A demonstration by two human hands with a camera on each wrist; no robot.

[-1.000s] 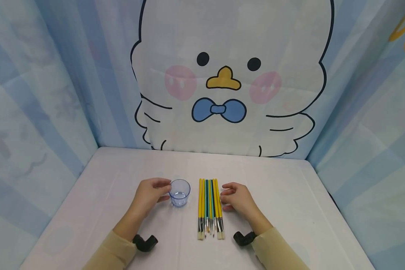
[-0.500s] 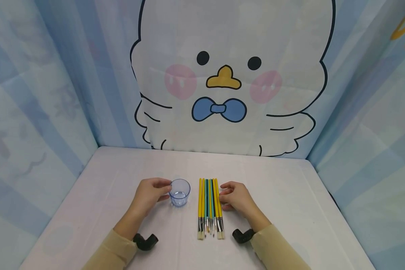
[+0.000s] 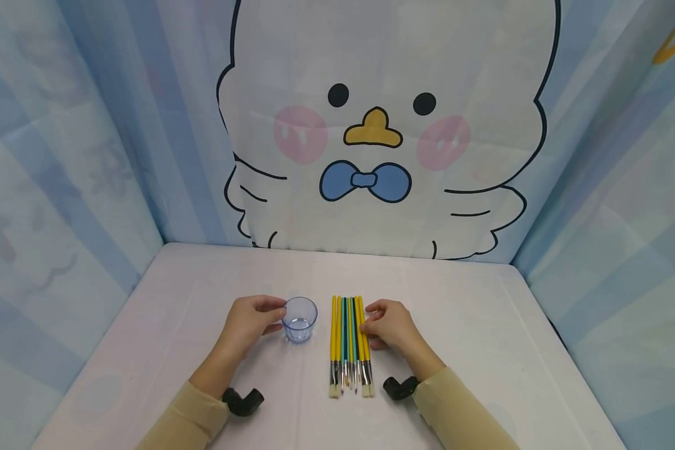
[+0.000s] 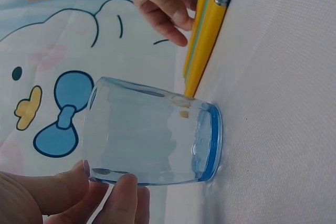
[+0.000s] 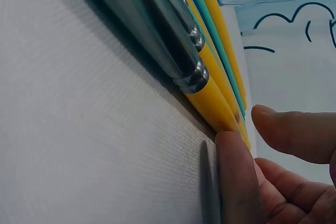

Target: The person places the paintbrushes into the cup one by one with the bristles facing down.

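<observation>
In the head view, a clear bluish plastic cup [image 3: 300, 320] stands upright on the table. My left hand [image 3: 249, 322] holds it at its left side; the left wrist view has the thumb at the rim and fingers against the wall of the cup [image 4: 136, 135]. To the cup's right lies a row of paintbrushes [image 3: 345, 331], yellow and teal handles pointing away, bristles towards me. My right hand [image 3: 392, 325] is beside the rightmost brush. In the right wrist view one fingertip is right at the yellow handle [image 5: 212, 106], with the thumb held apart from it.
A white cloth covers the table [image 3: 455, 312]. Behind it hangs a curtain [image 3: 371, 219] printed with a cartoon bird, and blue striped curtains stand at both sides. Black curved pieces [image 3: 244, 402] sit at both wrists.
My right hand has moved slightly left, up to the rightmost brush. The left hand, the cup and the brushes stay in place.
</observation>
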